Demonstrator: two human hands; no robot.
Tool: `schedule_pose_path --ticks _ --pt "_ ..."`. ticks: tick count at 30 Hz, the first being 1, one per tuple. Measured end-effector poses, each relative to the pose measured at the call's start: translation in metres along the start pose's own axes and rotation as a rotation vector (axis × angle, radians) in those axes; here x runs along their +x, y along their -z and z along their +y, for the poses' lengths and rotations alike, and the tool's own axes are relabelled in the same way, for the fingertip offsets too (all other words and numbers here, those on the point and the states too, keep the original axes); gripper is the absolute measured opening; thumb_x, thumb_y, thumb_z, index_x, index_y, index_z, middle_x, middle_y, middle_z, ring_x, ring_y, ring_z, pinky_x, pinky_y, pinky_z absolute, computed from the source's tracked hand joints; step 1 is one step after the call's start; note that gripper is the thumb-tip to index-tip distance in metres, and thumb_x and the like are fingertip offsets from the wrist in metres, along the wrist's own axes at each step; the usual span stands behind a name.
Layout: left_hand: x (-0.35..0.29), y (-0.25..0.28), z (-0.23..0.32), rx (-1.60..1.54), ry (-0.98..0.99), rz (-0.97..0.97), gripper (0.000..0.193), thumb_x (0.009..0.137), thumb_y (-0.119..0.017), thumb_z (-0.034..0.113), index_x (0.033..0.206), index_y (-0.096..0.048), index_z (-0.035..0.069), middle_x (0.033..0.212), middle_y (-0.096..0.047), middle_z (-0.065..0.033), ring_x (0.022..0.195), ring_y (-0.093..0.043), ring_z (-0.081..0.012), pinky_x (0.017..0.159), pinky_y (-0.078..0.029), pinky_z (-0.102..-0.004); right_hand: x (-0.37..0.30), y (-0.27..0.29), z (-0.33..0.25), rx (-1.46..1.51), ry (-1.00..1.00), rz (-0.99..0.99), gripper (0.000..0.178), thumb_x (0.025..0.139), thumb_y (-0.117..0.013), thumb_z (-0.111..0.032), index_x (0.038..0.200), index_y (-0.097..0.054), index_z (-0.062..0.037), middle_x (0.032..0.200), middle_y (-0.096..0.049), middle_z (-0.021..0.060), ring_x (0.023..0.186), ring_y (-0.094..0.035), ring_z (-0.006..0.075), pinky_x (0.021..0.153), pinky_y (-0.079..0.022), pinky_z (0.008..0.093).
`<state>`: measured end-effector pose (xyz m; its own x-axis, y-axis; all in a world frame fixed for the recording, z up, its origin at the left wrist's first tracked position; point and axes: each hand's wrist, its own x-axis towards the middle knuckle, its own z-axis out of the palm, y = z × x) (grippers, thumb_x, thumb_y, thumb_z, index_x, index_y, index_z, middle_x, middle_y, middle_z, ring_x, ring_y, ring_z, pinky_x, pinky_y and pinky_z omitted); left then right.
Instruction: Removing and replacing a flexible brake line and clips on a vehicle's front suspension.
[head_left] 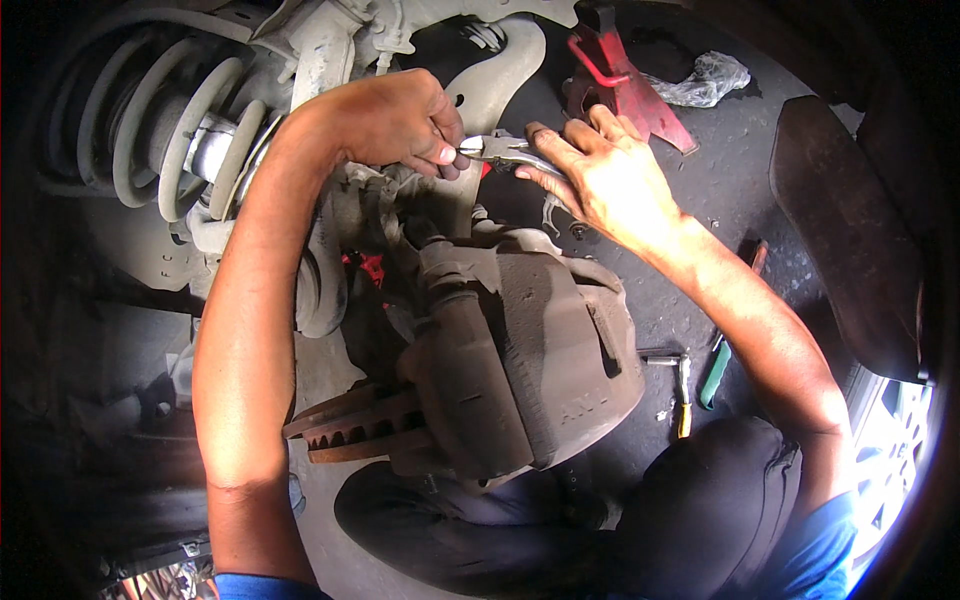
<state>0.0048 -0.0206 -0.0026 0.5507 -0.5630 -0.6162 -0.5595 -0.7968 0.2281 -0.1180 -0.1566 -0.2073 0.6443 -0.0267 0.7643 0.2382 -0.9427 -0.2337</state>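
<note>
My right hand [608, 178] is closed around a pair of pliers [510, 152], whose jaws point left. At the jaw tips, my left hand [415, 125] has its thumb and fingers pinched together. What lies between those fingers is too small and hidden to name. Both hands are raised beyond a rusty brake caliper [520, 360], close to a pale suspension arm [500, 70]. Under the caliper's left side, the edge of a brake disc [365, 430] shows.
A coil spring [180, 135] around a strut stands at the left. On the dark floor are a red jack stand [630, 85], a crumpled plastic bag [705, 80], a ratchet [684, 390] and a green-handled tool [715, 375]. A wheel [890, 450] stands at the right.
</note>
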Motion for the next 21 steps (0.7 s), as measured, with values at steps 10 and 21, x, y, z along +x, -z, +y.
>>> schedule_pose_path --ticks 10,21 --pt "-0.0005 0.0005 0.0039 0.215 -0.011 0.037 0.031 0.089 -0.071 0.001 0.114 -0.068 -0.017 0.107 -0.075 -0.024 0.098 -0.075 -0.026 0.088 -0.062 -0.0335 0.0041 0.0074 0.0053 -0.064 0.058 0.033 0.039 0.092 -0.07 -0.035 0.124 -0.068 -0.0141 0.096 -0.068 0.007 0.098 -0.061 0.0282 0.083 -0.049 0.042" --pt "0.0008 0.0003 -0.003 -0.02 -0.026 0.008 0.032 0.087 -0.071 -0.001 0.115 -0.067 -0.018 0.103 -0.075 -0.0246 0.095 -0.076 -0.0277 0.088 -0.063 -0.0343 0.0054 0.0075 0.0048 -0.097 0.049 -0.055 0.039 0.09 -0.071 -0.033 0.125 -0.067 -0.0165 0.1 -0.066 0.0075 0.099 -0.063 0.0276 0.084 -0.052 0.0416"
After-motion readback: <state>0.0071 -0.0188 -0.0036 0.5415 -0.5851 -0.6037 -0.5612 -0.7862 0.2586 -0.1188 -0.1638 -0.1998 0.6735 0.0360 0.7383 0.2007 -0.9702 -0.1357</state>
